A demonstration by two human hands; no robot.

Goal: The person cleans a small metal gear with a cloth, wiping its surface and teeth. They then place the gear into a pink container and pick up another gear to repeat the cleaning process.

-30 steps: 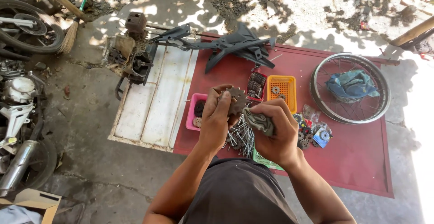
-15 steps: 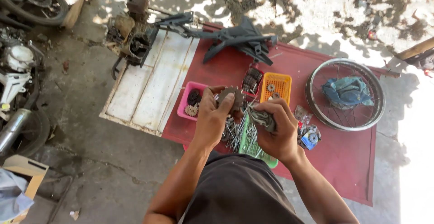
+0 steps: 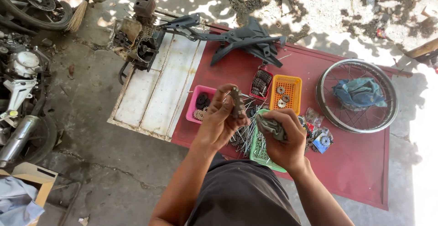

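The left hand (image 3: 220, 121) holds a small toothed metal part (image 3: 237, 102) upright, fingers curled shut around it with thumb and fingertips pinching its lower half; the part sits above the near edge of the red board (image 3: 360, 171), over a pile of loose metal rods (image 3: 248, 128). The right hand (image 3: 285, 137) is closed into a fist on a grey rag (image 3: 270, 126), just beside the left hand and above the green basket (image 3: 258, 150). Risk, as judged: the pinch grip is narrow, and an oily part could slip and drop into the rods or the basket, where it would be hard to pick out; the rag could also snag on the teeth if pulled across them. The pink tray (image 3: 195, 102) and orange basket (image 3: 296, 89) sit near the middle of the board, each holding small gears. Not determinable: the exact kind of part held, since the fingers cover much of it; the contents of the green basket, hidden under the right hand; the small packets (image 3: 321, 139) towards the wheel rim (image 3: 358, 96), too small to identify. The engine (image 3: 139, 34) at the far left corner is partly in shadow.
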